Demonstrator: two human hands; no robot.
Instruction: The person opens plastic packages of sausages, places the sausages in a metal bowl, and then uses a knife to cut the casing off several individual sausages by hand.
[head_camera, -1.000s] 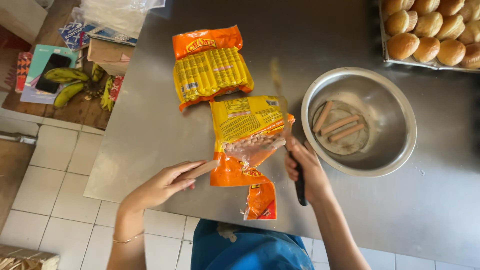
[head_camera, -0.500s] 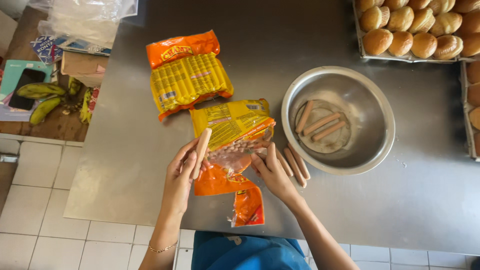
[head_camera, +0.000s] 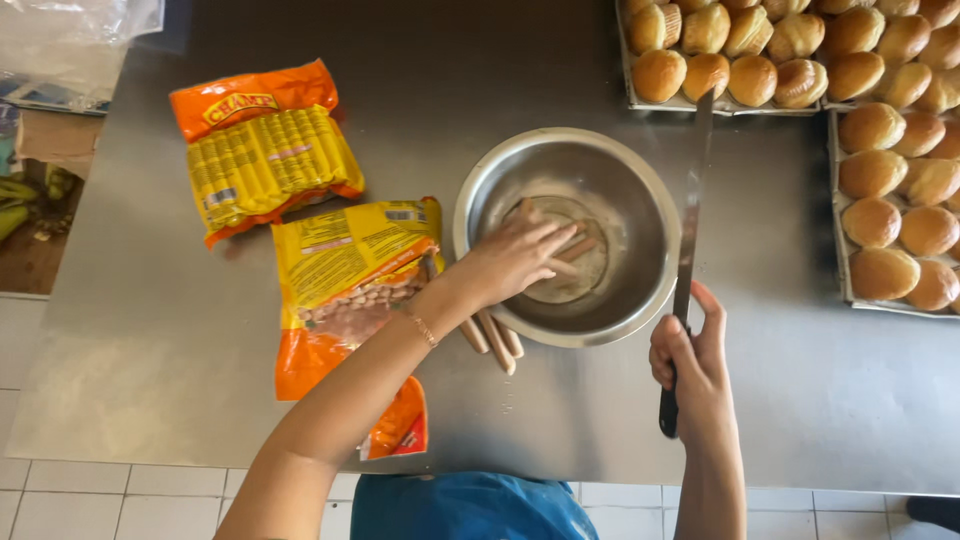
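— What are the fingers doing?

— The left hand (head_camera: 515, 258) is reaching into the steel bowl (head_camera: 640, 215), fingers spread loosely over the sausages (head_camera: 578, 250) at its bottom; whether they are gripping one is hidden. The right hand (head_camera: 690, 360), at 5 o'clock of the bowl, is clamping a long knife (head_camera: 688, 235), blade pointing to 12.

— And around them?

— More sausages (head_camera: 492, 338) are lying at the bowl's 7 o'clock. An opened packet (head_camera: 350, 290) and a sealed one (head_camera: 262, 150) are sitting on the grey steel counter (head_camera: 150, 340). Trays of buns (head_camera: 880, 150) are running off-frame at 2 o'clock; pale floor tiles (head_camera: 60, 480) are showing below.
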